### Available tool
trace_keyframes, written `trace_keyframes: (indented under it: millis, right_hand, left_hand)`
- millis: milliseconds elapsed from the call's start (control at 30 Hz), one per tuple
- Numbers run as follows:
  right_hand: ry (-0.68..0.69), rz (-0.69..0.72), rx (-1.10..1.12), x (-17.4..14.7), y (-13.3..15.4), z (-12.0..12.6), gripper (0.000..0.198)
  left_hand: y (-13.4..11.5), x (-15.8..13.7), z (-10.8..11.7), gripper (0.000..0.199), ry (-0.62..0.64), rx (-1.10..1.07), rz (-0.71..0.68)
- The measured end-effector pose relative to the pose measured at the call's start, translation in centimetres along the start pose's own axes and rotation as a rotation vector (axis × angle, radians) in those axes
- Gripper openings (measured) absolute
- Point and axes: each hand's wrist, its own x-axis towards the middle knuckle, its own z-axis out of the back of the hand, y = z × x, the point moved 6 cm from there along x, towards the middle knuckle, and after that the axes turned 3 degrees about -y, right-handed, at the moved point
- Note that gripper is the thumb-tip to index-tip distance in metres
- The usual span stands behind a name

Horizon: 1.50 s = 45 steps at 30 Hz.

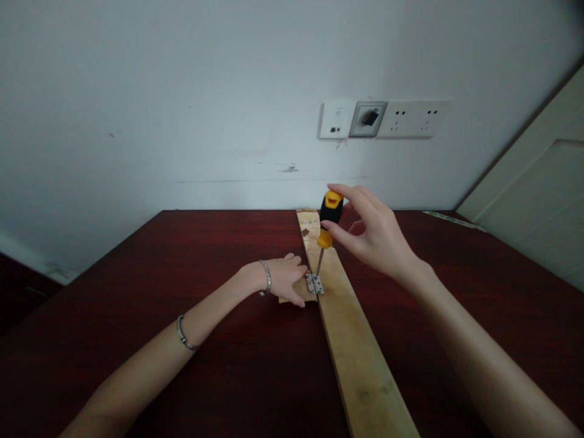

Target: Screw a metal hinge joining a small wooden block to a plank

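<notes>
My right hand (369,228) grips the yellow and black handle of a screwdriver (331,210) between thumb and fingers. The screwdriver stands nearly upright, its metal shaft running down to a small metal hinge (314,283). One leaf of this hinge lies on a long wooden plank (360,359), the other on a short piece of wood (298,291) beside the plank's left edge. Spread over the short piece, the fingers of my left hand (287,280) press on it from above. Whether a screw sits under the tip is too small to tell.
The dark red tabletop (219,243) meets a white wall (205,109) at the back. Sockets (413,118) and a black plug (371,117) are on that wall. A thin strip (451,220) lies at the back right, near a pale door panel (542,182).
</notes>
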Motion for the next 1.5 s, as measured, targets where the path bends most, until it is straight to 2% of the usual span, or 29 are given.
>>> trace_keyframes:
  millis: [133,333,533,667,833,933,1200,1500]
  right_hand:
    - [-0.012,0.005,-0.029,-0.1,0.0,-0.1,0.051]
    - [-0.125,-0.047,-0.030,-0.5,-0.7,-0.7,0.056]
    - [-0.061,-0.114,0.040,-0.6,-1.0,-1.2,0.059]
    - [-0.038,-0.084,0.061,-0.6,-0.7,-1.4,0.060]
    - [-0.034,-0.017,0.085,-0.5,-0.1,-1.0,0.047]
    - [-0.025,-0.009,0.133,-0.5,0.0,-0.8,0.046]
    - [-0.135,-0.051,0.131,-0.5,0.0,-0.8,0.042]
    - [-0.068,-0.144,0.381,-0.6,-0.5,-1.0,0.039]
  left_hand:
    - [0.2,0.0,-0.1,0.071,-0.023,-0.001,-0.002]
    - [0.3,0.1,-0.3,0.070,-0.015,0.007,-0.005]
    - [0.4,0.2,-0.5,0.072,-0.020,0.001,-0.008]
    - [0.6,0.2,-0.6,0.073,-0.026,-0.017,-0.007]
    - [0.2,0.1,-0.2,0.071,-0.021,-0.008,-0.011]
    - [0.1,0.0,-0.1,0.071,-0.003,-0.007,-0.005]
    - [0.5,0.2,-0.7,0.071,-0.038,-0.003,-0.012]
    - [0.1,0.0,-0.1,0.066,-0.010,0.009,-0.005]
